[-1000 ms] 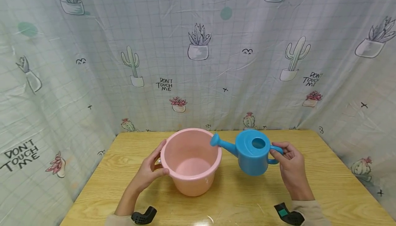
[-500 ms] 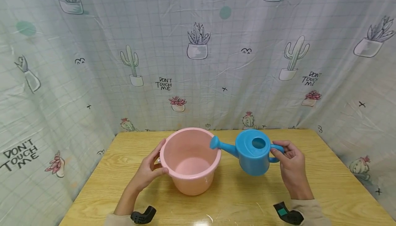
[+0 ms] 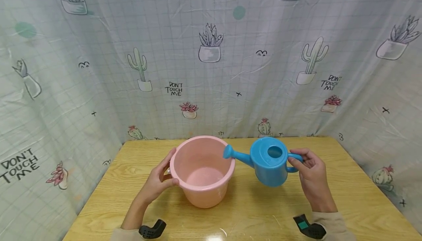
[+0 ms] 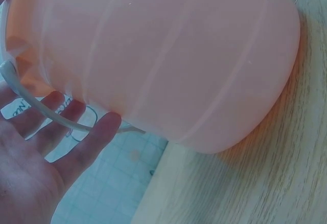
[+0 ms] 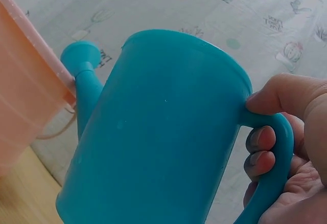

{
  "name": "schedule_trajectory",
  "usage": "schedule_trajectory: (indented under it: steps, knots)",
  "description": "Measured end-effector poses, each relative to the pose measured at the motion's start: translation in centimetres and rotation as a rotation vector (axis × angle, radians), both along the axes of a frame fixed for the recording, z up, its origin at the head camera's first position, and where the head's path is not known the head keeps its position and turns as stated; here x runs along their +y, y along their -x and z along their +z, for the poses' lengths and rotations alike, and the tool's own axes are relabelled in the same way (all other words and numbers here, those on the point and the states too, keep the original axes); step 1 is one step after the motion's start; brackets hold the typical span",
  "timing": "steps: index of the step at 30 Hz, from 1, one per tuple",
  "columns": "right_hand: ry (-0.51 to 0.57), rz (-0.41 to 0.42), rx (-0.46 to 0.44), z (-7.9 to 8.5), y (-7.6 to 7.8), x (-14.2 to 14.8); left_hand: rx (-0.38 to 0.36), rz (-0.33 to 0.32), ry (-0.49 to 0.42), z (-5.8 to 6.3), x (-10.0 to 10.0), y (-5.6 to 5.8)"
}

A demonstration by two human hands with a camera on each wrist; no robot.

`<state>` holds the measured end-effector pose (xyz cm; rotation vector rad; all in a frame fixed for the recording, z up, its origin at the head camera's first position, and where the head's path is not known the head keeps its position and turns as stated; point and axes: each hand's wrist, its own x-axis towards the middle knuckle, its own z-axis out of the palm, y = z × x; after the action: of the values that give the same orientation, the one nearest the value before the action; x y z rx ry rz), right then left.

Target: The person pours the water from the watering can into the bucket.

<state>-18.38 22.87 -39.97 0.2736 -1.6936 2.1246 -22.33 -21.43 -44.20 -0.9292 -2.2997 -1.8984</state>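
Note:
A pink bucket (image 3: 206, 197) stands upright on the wooden table. My left hand (image 3: 155, 183) rests against its left side, thumb at the rim and fingers spread on the outer wall. In the left wrist view, these fairly straight fingers (image 4: 84, 150) touch the wall beside the thin bail handle (image 4: 51, 112). My right hand (image 3: 312, 177) grips the handle (image 5: 286, 147) of a blue watering can (image 3: 268, 167), thumb on top and fingers curled through the loop. The can's round spout head (image 3: 228, 151) overlaps the bucket's right rim in the head view. Contact there cannot be told.
The wooden table (image 3: 132, 178) ends at a hanging curtain (image 3: 211, 87) printed with cacti, which runs along the back and both sides. Black wrist devices (image 3: 152, 230) sit at both sleeves.
Hardly anything differs. The head view has shifted slightly, while both hands, the bucket and the watering can keep nearly the same places.

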Motion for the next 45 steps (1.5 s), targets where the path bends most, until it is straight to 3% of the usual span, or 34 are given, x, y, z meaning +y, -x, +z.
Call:
schedule_trajectory:
  steps: [11,28,37,45]
  knots:
    - [-0.017,0.006,-0.001,0.12,-0.1,0.09,-0.015,0.01,0.007,-0.36,-0.15,0.17]
    - [-0.046,-0.085,-0.024,0.5,-0.41,-0.51,-0.006,0.013,0.014,-0.17,-0.01,0.13]
    - [-0.016,-0.067,0.053,0.45,-0.33,-0.62,-0.011,0.011,0.01,-0.18,-0.07,0.08]
    - [-0.024,-0.09,0.047,0.52,-0.25,-0.74,0.007,0.017,0.015,0.02,-0.07,-0.11]
